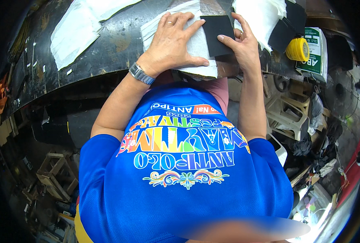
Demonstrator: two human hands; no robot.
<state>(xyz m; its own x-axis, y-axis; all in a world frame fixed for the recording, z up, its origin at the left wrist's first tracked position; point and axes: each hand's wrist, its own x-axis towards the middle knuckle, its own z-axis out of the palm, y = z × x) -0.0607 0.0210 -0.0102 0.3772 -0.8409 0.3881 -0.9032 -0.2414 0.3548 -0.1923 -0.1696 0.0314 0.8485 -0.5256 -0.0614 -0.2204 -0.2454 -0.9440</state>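
A stack of thin white sheets (194, 32) lies near the table's front edge, with a black square piece of flat material (217, 44) over its right part. My left hand (170, 46) rests flat on the white sheets, fingers spread, index fingertip touching the black piece's left edge. At the piece's right side is my right hand (246, 46). Its thumb presses on top of the black piece, the index finger reaches past the far right corner, and the other fingers curl at the edge. What lies under those fingers is hidden.
More white sheets (76, 34) lie at the left of the dark table (119, 44). Another white pile (257, 18) and black pieces (283, 34) are at the right, near a yellow round container (297, 50) and a green-and-white can (316, 60). A plastic chair (287, 115) stands below right.
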